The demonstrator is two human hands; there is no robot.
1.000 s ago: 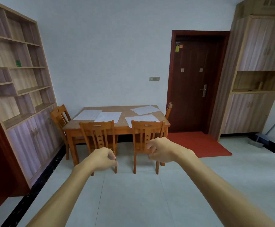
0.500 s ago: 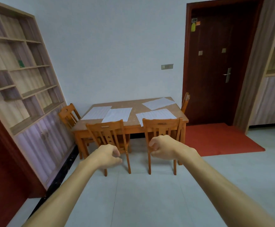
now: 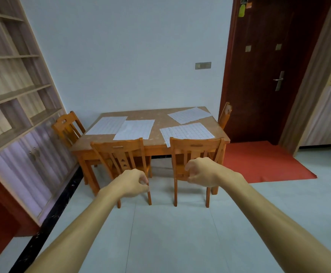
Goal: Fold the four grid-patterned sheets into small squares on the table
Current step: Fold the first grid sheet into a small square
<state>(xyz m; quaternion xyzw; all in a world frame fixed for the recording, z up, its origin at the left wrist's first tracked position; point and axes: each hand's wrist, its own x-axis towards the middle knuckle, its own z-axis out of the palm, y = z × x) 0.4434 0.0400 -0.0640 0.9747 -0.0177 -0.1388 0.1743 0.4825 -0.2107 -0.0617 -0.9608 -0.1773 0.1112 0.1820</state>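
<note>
Several white grid-patterned sheets lie flat on the wooden table (image 3: 160, 119). One sheet (image 3: 106, 125) is at the left, a second sheet (image 3: 135, 129) overlaps its right edge, a third sheet (image 3: 187, 132) hangs over the near right edge, and another sheet (image 3: 189, 114) lies at the far right. My left hand (image 3: 130, 182) and my right hand (image 3: 200, 172) are stretched out in front of me over the floor, well short of the table. Both have curled fingers and hold nothing.
Two wooden chairs, a left chair (image 3: 121, 162) and a right chair (image 3: 196, 160), stand between me and the table. More chairs sit at the left end (image 3: 67, 127) and right end (image 3: 225, 115). A shelf cabinet (image 3: 17, 107) lines the left wall. A red mat (image 3: 263, 162) lies before the dark door (image 3: 269, 66).
The table and chairs have grown larger and nearer in view, and the view has shifted left, as I moved toward them. My hands stay curled in front of me.
</note>
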